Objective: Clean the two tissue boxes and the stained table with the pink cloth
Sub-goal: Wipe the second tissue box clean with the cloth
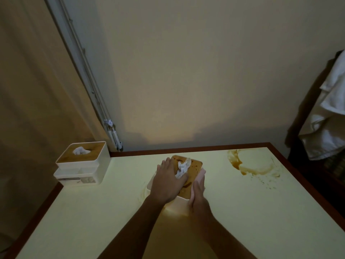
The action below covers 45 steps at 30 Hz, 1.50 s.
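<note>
Both forearms reached over the counter (pixel 93 212) to the near tissue box (pixel 194 166), left hand (pixel 168 181) flat on its lid to steady it, right hand (pixel 198 191) clamped on the pink cloth (pixel 200 175) against its side, the brown stain (pixel 252 165) and second tissue box (pixel 82 163) unwiped.

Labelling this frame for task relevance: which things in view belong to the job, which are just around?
Job:
near tissue box, under left hand
pink cloth, in right hand
far tissue box
brown stain on table

Just around:
white towel
curtain
</note>
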### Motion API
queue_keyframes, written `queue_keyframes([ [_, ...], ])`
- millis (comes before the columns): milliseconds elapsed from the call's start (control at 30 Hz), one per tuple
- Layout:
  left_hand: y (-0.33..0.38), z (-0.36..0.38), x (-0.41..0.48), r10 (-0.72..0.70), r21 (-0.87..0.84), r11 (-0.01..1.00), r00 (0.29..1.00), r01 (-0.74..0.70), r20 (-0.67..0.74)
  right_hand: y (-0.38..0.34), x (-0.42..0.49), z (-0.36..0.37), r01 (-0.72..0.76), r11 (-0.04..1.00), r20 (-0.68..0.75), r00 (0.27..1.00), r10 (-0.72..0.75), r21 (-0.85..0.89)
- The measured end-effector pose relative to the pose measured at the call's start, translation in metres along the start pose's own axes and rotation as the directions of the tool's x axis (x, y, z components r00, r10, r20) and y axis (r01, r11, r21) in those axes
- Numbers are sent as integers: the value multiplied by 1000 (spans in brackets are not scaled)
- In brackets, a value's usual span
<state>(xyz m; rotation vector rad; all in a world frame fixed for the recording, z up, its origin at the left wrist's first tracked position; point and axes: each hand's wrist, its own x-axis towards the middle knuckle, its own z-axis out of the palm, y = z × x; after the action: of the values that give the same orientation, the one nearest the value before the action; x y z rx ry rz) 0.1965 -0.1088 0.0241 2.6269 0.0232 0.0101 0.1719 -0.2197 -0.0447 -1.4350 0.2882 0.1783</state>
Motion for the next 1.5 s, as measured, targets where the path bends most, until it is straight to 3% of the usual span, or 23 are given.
queue_keyframes([
  [167,-2,4,2,-8,10,1000,1000,8,3,57,113,-29,47,999,90,995,-47,-6],
  [300,-5,5,2,-8,-6,1000,1000,8,-8,36,71,-17,-1,1000,77,997,-1,26],
  [400,-7,7,3,6,12,1000,1000,-6,-23,14,16,-5,-75,992,61,995,81,-97],
  [433,-7,7,3,9,12,1000,1000,-9,-30,17,17,-6,-46,994,33,998,49,-103],
  [567,-10,8,4,13,-3,1000,999,-13,-35,27,68,-17,36,999,54,998,-35,-23],
  [667,-11,10,5,0,-39,999,999,-1,-35,61,133,-37,-37,992,102,995,24,125],
  [733,-8,13,3,-4,2,1000,999,4,-51,43,115,-30,-36,995,127,992,23,97],
  [800,-4,15,1,11,77,997,997,-5,-78,21,71,-18,11,1000,62,998,-12,23],
  [900,-2,17,1,40,123,992,994,-27,-105,20,33,-12,1,998,113,994,7,-70],
  [1033,-3,19,2,47,138,990,992,-31,-117,15,49,-15,-86,995,72,994,82,57],
  [1233,-8,19,7,51,109,993,995,-41,-88,-1,69,-21,-92,977,199,979,53,193],
  [1367,-12,18,8,76,140,988,993,-63,-91,-10,16,-9,-144,989,111,984,140,26],
  [1500,-16,18,8,99,147,986,990,-84,-98,-5,3,-10,-93,991,130,986,105,-97],
])
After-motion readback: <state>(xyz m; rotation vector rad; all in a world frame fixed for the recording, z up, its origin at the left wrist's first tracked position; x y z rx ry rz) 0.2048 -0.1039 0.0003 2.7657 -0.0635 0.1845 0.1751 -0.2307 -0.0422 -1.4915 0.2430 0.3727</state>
